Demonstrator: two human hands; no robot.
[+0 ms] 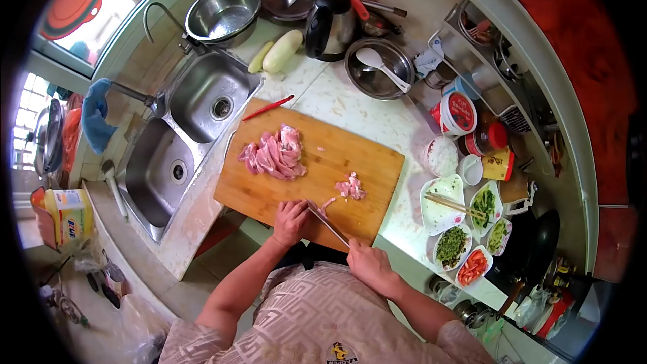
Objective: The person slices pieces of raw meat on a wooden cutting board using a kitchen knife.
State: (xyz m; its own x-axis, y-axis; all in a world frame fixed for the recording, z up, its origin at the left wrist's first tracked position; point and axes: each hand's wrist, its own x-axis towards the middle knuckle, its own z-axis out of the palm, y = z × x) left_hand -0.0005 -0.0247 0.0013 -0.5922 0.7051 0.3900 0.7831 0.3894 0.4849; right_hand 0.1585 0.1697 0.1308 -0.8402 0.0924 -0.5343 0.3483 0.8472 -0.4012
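My right hand (369, 264) grips the handle of a kitchen knife (328, 223), whose blade slants across the near edge of the wooden cutting board (269, 194). Left of the blade, my left hand (291, 221) presses down with curled fingers on a piece of meat that they mostly hide. A thin strip of meat (327, 205) lies just past the blade. Farther up the board is a heap of sliced raw pink meat (275, 154). To the right sits a small pile of chopped meat (351, 187). A red pen-like stick (268, 107) rests along the board's far left edge.
Left of the board is a double steel sink (166, 111). Behind stand a kettle (330, 27) and a steel bowl (379, 69). On the right are dishes of chopped greens (451, 246) and red pieces (473, 267), and a white dish (441, 195) with chopsticks (453, 205).
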